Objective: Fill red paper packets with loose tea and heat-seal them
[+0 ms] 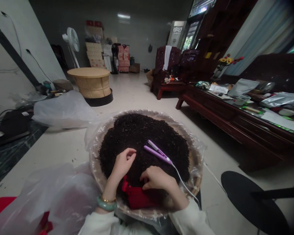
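A round woven basket (95, 178) lined with clear plastic holds a heap of dark, dried, tea-like leaves (132, 130). Over the heap's near left part, my left hand (124, 161) has its fingers curled together; whatever they may hold is too small to make out. My right hand (156, 178) is closed too, fingertips pointing down at the leaves just above a red pouch (142, 197). That pouch lies at the basket's near edge. On the leaves beyond my right hand rests a purple hair straightener (159, 155), its jaws apart and its white cord trailing right.
Crumpled clear plastic bags (71, 195) lie left of the basket. A black round stand base (252, 199) is on the floor at right. Along the right runs a cluttered dark wooden table (210, 107). Farther back are a drum-shaped bamboo stand (90, 85) and a white fan (73, 39).
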Motion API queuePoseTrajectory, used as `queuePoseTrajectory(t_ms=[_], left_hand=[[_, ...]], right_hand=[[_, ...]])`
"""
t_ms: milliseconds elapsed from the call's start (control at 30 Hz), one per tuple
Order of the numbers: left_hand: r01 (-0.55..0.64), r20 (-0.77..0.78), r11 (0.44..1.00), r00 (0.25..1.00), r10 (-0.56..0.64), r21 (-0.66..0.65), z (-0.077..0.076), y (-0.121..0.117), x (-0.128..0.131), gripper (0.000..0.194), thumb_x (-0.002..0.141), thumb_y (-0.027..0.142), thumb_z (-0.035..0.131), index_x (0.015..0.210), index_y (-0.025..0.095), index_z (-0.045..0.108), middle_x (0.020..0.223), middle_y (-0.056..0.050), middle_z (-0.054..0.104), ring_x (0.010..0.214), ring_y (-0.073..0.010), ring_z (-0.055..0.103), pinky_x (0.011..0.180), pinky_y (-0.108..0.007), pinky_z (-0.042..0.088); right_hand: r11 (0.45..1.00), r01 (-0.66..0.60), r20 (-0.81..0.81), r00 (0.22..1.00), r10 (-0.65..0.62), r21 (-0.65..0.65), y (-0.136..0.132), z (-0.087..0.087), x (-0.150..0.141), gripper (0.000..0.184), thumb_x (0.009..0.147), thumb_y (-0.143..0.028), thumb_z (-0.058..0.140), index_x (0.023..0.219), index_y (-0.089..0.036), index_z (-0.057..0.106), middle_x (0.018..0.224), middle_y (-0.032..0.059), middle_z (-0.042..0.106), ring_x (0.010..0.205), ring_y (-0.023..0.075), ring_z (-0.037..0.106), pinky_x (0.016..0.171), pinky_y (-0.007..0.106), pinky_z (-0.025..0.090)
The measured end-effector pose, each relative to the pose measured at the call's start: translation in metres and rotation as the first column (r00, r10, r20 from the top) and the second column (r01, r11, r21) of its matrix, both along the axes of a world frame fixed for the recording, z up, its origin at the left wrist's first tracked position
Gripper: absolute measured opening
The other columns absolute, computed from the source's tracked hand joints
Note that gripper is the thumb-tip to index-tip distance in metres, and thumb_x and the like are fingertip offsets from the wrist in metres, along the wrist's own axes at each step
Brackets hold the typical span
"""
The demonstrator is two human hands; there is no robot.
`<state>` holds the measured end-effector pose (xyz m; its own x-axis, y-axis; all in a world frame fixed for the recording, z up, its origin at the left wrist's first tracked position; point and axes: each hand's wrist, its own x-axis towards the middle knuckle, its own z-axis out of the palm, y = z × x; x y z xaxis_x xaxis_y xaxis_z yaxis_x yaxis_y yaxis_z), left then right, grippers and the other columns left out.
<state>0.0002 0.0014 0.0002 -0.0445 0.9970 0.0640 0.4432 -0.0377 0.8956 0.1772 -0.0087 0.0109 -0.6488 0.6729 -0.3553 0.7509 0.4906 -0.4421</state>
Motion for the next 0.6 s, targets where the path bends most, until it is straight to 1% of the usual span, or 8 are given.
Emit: queuePoseTrajectory(t_ms=[100, 200, 333, 400, 467, 533, 567, 600], left_hand=[[0.085, 0.040, 0.993, 0.996, -0.082, -0.076, -0.004, 0.000, 0.000, 0.021, 0.073, 0.031, 0.055, 0.084, 0.019, 0.068, 0.078, -0.004, 0.071, 0.069, -0.0175, 0.064, 0.061, -0.026, 0.049], [0.104, 0.126, 0.984, 0.988, -0.086, -0.147, -0.001, -0.003, 0.003, 0.022, 0.071, 0.032, 0.056, 0.084, 0.018, 0.067, 0.075, -0.004, 0.070, 0.064, -0.0164, 0.062, 0.055, -0.025, 0.047], [0.096, 0.200, 0.979, 0.978, -0.060, -0.177, 0.001, -0.005, -0.001, 0.024, 0.071, 0.034, 0.056, 0.084, 0.017, 0.066, 0.077, -0.006, 0.071, 0.060, -0.0150, 0.061, 0.053, -0.024, 0.046], [0.072, 0.251, 0.984, 0.968, -0.028, -0.166, 0.000, -0.004, -0.005, 0.028, 0.071, 0.039, 0.058, 0.084, 0.016, 0.066, 0.077, -0.007, 0.071, 0.063, -0.0168, 0.062, 0.055, -0.025, 0.047], [0.010, 0.319, 0.989, 0.947, 0.038, -0.147, -0.001, -0.002, -0.006, 0.035, 0.070, 0.044, 0.061, 0.087, 0.015, 0.066, 0.079, -0.009, 0.071, 0.069, -0.0197, 0.064, 0.059, -0.028, 0.049], [-0.063, 0.418, 0.988, 0.901, 0.118, -0.144, -0.002, -0.002, -0.003, 0.045, 0.067, 0.049, 0.064, 0.097, 0.014, 0.064, 0.090, -0.012, 0.072, 0.078, -0.0220, 0.066, 0.066, -0.031, 0.051], [-0.080, 0.480, 0.985, 0.866, 0.143, -0.151, -0.002, -0.003, 0.001, 0.052, 0.066, 0.050, 0.067, 0.103, 0.015, 0.062, 0.099, -0.013, 0.071, 0.084, -0.0228, 0.066, 0.071, -0.033, 0.051], [-0.068, 0.543, 0.986, 0.828, 0.142, -0.154, -0.002, -0.005, 0.006, 0.057, 0.064, 0.050, 0.069, 0.109, 0.015, 0.060, 0.109, -0.015, 0.069, 0.091, -0.0235, 0.066, 0.078, -0.035, 0.051]], right_hand=[[0.999, -0.002, 0.084, 0.996, -0.001, 0.033, -0.006, -0.007, -0.010, 0.024, 0.073, -0.027, 0.069, 0.096, -0.029, 0.075, 0.093, 0.0027, 0.075, 0.088, 0.0221, 0.069, 0.072, 0.025, 0.046], [0.999, -0.011, 0.062, 0.998, 0.009, 0.031, -0.007, -0.013, -0.011, 0.020, 0.076, -0.021, 0.064, 0.089, -0.028, 0.076, 0.087, 0.0025, 0.076, 0.083, 0.0198, 0.069, 0.071, 0.023, 0.046], [0.995, 0.027, -0.107, 0.994, -0.016, 0.096, -0.004, -0.013, -0.003, 0.022, 0.073, -0.012, 0.059, 0.078, -0.024, 0.077, 0.075, 0.0033, 0.075, 0.068, 0.0184, 0.067, 0.062, 0.024, 0.044], [0.989, 0.117, -0.262, 0.961, -0.089, 0.094, 0.000, -0.010, 0.003, 0.023, 0.074, -0.011, 0.055, 0.075, -0.021, 0.075, 0.069, 0.0028, 0.073, 0.060, 0.0171, 0.064, 0.057, 0.024, 0.042], [0.954, 0.291, -0.454, 0.861, -0.231, 0.066, 0.007, -0.006, 0.007, 0.023, 0.078, -0.015, 0.051, 0.074, -0.019, 0.072, 0.065, 0.0025, 0.071, 0.056, 0.0164, 0.062, 0.053, 0.024, 0.041], [0.864, 0.498, -0.628, 0.695, -0.350, 0.070, 0.012, -0.003, 0.007, 0.023, 0.084, -0.021, 0.048, 0.076, -0.019, 0.070, 0.067, 0.0038, 0.070, 0.059, 0.0177, 0.062, 0.055, 0.025, 0.043], [0.811, 0.576, -0.692, 0.626, -0.359, 0.101, 0.014, -0.002, 0.004, 0.023, 0.085, -0.024, 0.048, 0.077, -0.019, 0.068, 0.071, 0.0051, 0.070, 0.062, 0.0189, 0.063, 0.057, 0.027, 0.045], [0.771, 0.619, -0.734, 0.592, -0.332, 0.151, 0.015, -0.003, 0.000, 0.022, 0.086, -0.026, 0.048, 0.078, -0.020, 0.068, 0.074, 0.0064, 0.070, 0.065, 0.0202, 0.064, 0.061, 0.029, 0.047]])
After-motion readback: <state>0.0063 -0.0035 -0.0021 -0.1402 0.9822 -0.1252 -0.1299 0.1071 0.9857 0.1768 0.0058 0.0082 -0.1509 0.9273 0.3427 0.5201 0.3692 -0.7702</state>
